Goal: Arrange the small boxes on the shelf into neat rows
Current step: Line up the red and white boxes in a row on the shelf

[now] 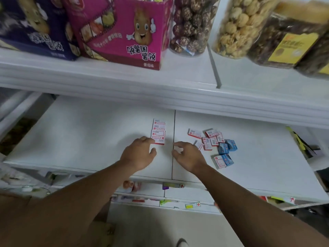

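On the white shelf (89, 136), three small red-and-white boxes (159, 131) lie in a straight row running away from me, just left of the seam. My left hand (138, 153) rests on the shelf with its fingertips touching the nearest box of that row. My right hand (187, 154) hovers right of the seam, fingers apart and curled, holding nothing. To its right lies a loose heap of small boxes: several red-and-white ones (209, 139) and three blue ones (227, 147), scattered at odd angles.
The upper shelf edge (160, 90) overhangs the back of the working shelf. On it stand a pink snack carton (128, 32), a purple carton (32, 29) and clear jars of snacks (194, 24). Price tags (173, 185) line the shelf's front lip.
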The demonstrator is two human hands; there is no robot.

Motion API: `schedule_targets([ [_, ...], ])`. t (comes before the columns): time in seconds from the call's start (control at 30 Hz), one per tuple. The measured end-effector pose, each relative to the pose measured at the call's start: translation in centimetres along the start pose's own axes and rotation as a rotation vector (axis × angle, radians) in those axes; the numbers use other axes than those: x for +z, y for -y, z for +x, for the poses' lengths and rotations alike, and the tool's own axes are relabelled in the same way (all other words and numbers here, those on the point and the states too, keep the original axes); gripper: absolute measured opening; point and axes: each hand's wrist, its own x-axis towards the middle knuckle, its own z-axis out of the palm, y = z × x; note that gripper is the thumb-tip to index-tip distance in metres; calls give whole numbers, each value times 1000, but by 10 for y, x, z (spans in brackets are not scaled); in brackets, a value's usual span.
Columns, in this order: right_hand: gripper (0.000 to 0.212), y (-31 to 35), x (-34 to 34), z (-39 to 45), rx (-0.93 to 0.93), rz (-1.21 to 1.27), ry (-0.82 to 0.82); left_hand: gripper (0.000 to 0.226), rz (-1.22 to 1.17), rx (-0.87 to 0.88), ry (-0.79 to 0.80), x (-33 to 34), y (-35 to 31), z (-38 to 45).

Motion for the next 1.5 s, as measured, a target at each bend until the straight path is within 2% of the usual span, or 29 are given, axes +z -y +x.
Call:
schedule_targets([
  [0.43,50,-23,-85,-61,-59,-188,57,50,179,-9,19,-41,-86,-43],
  [0.73,48,-68,-130,-106,-129,-288,40,49,165,-77,9,-21,-169,-87],
  [0.9,51,-95,-148,-133,-97,-279,5,48,192,-79,14,-8,-201,-107],
  [1.13,53,-109,-157,-158,-66,-304,-29,46,190,-35,46,2,-218,-115],
  [1.5,53,-106,-139,-185,76,-318,-77,46,170,95,48,13,-203,-111],
])
